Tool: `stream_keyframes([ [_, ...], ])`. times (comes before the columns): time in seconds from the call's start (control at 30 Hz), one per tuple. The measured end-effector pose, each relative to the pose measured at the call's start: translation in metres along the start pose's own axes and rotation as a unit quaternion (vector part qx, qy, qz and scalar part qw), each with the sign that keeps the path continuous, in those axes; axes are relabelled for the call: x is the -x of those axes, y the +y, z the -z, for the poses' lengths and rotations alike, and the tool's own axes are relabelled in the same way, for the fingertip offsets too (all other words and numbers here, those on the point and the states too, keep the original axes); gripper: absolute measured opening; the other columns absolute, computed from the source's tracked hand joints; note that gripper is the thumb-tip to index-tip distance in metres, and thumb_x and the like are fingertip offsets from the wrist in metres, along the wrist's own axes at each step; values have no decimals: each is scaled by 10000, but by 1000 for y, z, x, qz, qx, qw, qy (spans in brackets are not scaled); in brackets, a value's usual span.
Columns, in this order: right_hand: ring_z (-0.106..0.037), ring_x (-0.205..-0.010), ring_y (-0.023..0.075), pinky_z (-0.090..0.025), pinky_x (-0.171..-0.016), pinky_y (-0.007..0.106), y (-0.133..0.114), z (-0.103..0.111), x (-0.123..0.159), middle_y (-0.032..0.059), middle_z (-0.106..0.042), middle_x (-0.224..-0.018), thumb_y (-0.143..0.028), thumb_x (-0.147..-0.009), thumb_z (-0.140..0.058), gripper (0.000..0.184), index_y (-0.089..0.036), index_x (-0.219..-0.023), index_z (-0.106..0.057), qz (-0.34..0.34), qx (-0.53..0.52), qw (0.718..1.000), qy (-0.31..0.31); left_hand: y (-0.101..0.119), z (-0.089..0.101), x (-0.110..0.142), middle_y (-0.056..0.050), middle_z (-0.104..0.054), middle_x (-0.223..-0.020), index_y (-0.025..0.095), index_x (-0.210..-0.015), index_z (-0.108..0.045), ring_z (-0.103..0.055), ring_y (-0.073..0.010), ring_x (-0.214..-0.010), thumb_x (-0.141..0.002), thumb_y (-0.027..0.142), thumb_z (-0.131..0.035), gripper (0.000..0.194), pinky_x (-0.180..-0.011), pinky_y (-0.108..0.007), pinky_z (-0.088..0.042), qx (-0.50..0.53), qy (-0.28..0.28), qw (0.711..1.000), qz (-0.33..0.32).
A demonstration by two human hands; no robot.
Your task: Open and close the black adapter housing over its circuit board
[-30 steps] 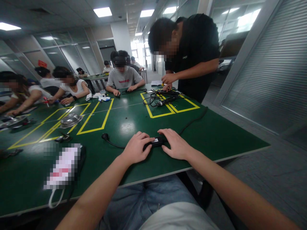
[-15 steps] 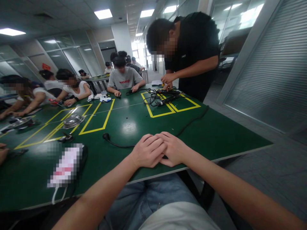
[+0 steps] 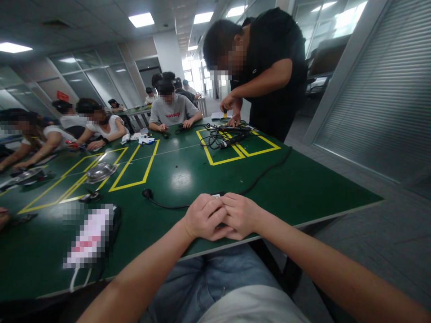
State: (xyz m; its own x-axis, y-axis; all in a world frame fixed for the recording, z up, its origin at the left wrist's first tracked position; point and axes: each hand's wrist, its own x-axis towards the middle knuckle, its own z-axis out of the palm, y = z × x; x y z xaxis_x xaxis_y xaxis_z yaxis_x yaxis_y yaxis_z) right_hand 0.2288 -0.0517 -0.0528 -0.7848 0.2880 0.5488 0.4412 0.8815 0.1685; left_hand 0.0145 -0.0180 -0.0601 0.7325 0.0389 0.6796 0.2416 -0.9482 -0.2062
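At the near table edge my left hand (image 3: 206, 218) and my right hand (image 3: 241, 216) are clasped together, fingers closed and overlapping. Whatever may lie inside the clasp is hidden. A black power cord (image 3: 266, 172) runs behind my hands. Its plug end (image 3: 147, 193) rests to their left, and the other end reaches the table's far right edge. Just beyond my knuckles a small white label (image 3: 217, 196) shows on a dark piece, mostly covered by my hands.
On the green table (image 3: 319, 197), a blurred pink-and-white item (image 3: 89, 237) lies left. Farther off are a metal bowl-like part (image 3: 101, 172), gloves (image 3: 145, 139) and tangled black cables with tools (image 3: 225, 139). A standing person (image 3: 269, 76) bends over the far right side; several others sit around.
My hands have shifted slightly nearer to me and fold closer together, uncovering the white label. The standing person's upper hand has lifted, showing a yellow-and-black handled tool under it.
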Motion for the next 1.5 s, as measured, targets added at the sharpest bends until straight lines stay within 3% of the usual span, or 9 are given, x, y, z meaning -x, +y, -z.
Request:
stream_keyframes([
  [0.17, -643, -943, 313, -516, -818, 461, 2, -3, 2, 126, -736, -906, -362, -909, -635, 166, -224, -894, -726, -23, -18, 999, 17, 3, 4, -7, -115, -766, -1085, 239, -1170, -726, -698, -282, -1037, -1029, 440, -562, 295, -936, -453, -585, 33, -24, 999, 7],
  [0.43, -641, -1003, 315, -501, -879, 461, 6, 5, -7, 155, -750, -1032, -188, -978, -544, 169, -174, -1036, -702, -201, -21, 979, 24, -3, 11, -22, -155, -711, -1102, 171, -1179, -685, -645, -311, -1018, -1084, 270, -429, 290, -909, -498, -529, -6, -60, 980, 191],
  [0.57, -652, -960, 307, -489, -858, 454, 7, 8, -6, 146, -764, -1053, -183, -999, -567, 153, -174, -1074, -700, -277, -32, 960, 14, -8, 16, -21, -122, -702, -1031, 200, -1072, -683, -637, -303, -954, -1039, 298, -550, 169, -856, -470, -548, 9, -104, 964, 243],
  [0.63, -667, -978, 309, -492, -874, 461, 8, 8, -4, 141, -778, -1086, -198, -1004, -603, 159, -172, -1121, -707, -298, -46, 953, 7, -11, 18, -17, -115, -715, -1067, 204, -1106, -688, -658, -291, -973, -1001, 282, -613, 151, -868, -445, -568, 29, -121, 960, 251],
  [0.8, -686, -1110, 294, -515, -952, 459, 14, 9, 3, 107, -796, -1183, -227, -1018, -690, 198, -219, -1212, -727, -322, -92, 942, -12, -20, 20, -10, -95, -787, -1108, 220, -1279, -702, -712, -278, -997, -1018, 300, -653, 277, -897, -423, -602, 77, -148, 953, 251],
  [1.03, -686, -1139, 288, -542, -1013, 510, 20, 6, 9, 99, -801, -1225, -263, -1023, -735, 249, -256, -1271, -756, -331, -122, 935, -23, -26, 23, -10, -119, -834, -1163, 201, -1325, -746, -713, -311, -1020, -1039, 393, -675, 352, -941, -482, -595, 77, -167, 952, 246],
  [1.3, -696, -1102, 284, -556, -995, 481, 20, 4, 10, 87, -800, -1186, -269, -1009, -752, 238, -256, -1247, -750, -338, -119, 933, -23, -26, 20, -8, -94, -846, -1157, 232, -1310, -769, -734, -287, -975, -1028, 401, -688, 338, -913, -448, -614, 75, -152, 954, 249],
  [1.5, -686, -1114, 328, -533, -1010, 537, 15, 4, 8, 143, -744, -1246, -382, -971, -787, 589, -220, -1492, -563, -372, -82, 925, -14, -28, 18, -4, -97, -823, -1029, 218, -1192, -783, -727, -270, -951, -1074, 365, -583, 274, -873, -418, -619, 50, -84, 947, 305],
])
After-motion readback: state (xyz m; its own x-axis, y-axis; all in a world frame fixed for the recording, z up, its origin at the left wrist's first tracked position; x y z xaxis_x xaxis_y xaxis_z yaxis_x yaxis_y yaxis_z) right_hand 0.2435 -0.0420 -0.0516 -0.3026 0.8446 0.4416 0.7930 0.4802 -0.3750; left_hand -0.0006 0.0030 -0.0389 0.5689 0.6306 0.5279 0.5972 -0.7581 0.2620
